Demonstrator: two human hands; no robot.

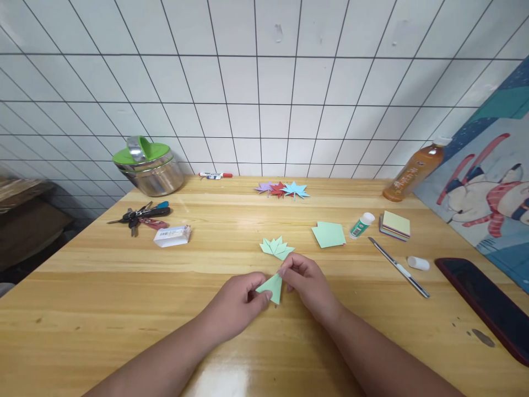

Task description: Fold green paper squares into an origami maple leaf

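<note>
Between my two hands is a small piece of folded green paper (273, 286), roughly triangular. My left hand (242, 302) pinches its left side, the thumb lying over the lower part. At the upper right corner, my right hand (309, 284) grips it between thumb and fingers. Just beyond my fingertips a green paper leaf (276, 247) with several points lies on the table, its right end close to my right hand. Farther back, purple (265, 188), red (278, 190) and blue (296, 190) paper leaves overlap near the wall.
Green paper sheets (329, 234), a glue stick (361, 225), its cap (418, 263), a paper stack (394, 225), a craft knife (399, 267), a phone (487, 303) and a bottle (416, 170) are at right. At left are keys (142, 215), a white box (172, 236), a lidded pot (149, 168) and markers (215, 175).
</note>
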